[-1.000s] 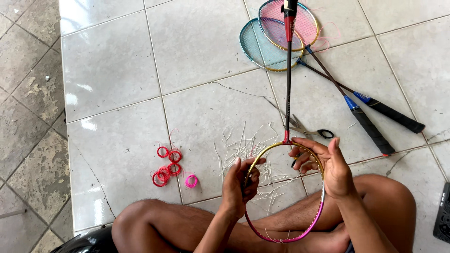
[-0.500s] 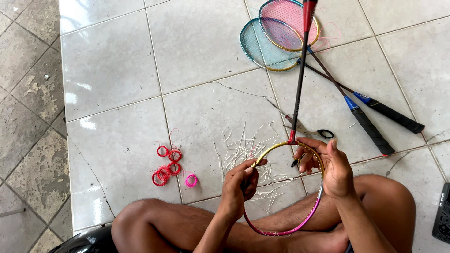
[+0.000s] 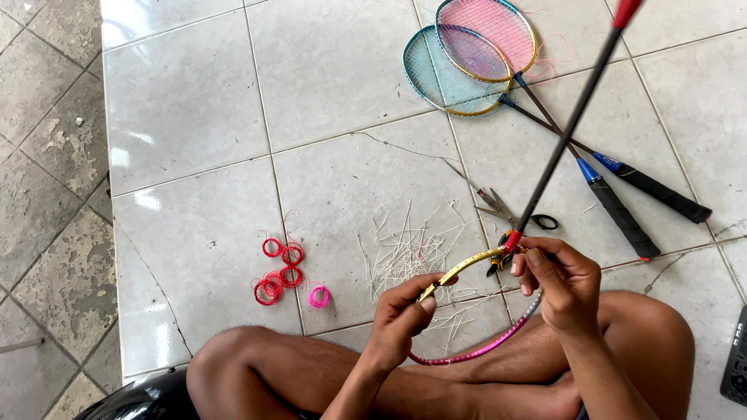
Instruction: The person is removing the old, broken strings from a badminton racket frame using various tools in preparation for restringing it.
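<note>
Both hands on unstrung racket frame.

Two bare hands, no gloves, rings or watch: left hand, right hand. Forearms bare to the bottom edge, no sleeves in view. Fingers bare, nails short and unpainted. Legs bare at thighs and knees, no trouser fabric over them. Sliver of dark cloth at bottom edge betw. the legs, prob. shorts, too little showing to tell cut or colour. No bracelets, bands or markings visible. Feet mostly hidden, footwear can't be told.
</note>
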